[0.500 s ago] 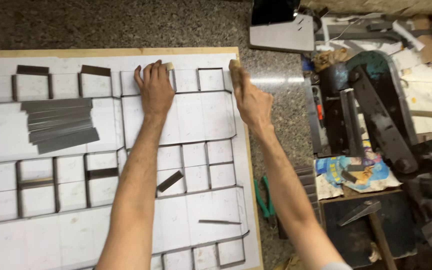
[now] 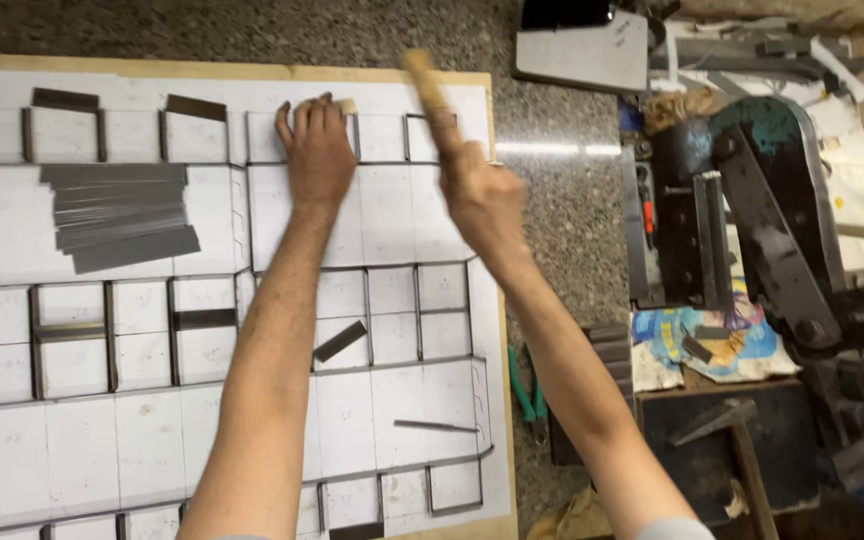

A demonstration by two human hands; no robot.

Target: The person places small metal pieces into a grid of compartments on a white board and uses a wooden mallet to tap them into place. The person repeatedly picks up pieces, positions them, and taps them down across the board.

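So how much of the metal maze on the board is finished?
Done: metal strips already stand along many lines of the white board. In hand: the left hand presses a strip at the top edge, and the right hand lifts a wooden handle. Left: a pile of loose strips and some bare lines.

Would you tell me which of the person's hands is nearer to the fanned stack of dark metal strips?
Left. The left hand presses on the white board just right of the stack of strips; the right hand, gripping a wooden handle, is farther right.

White board (image 2: 392,215), grey metal strips (image 2: 117,215)
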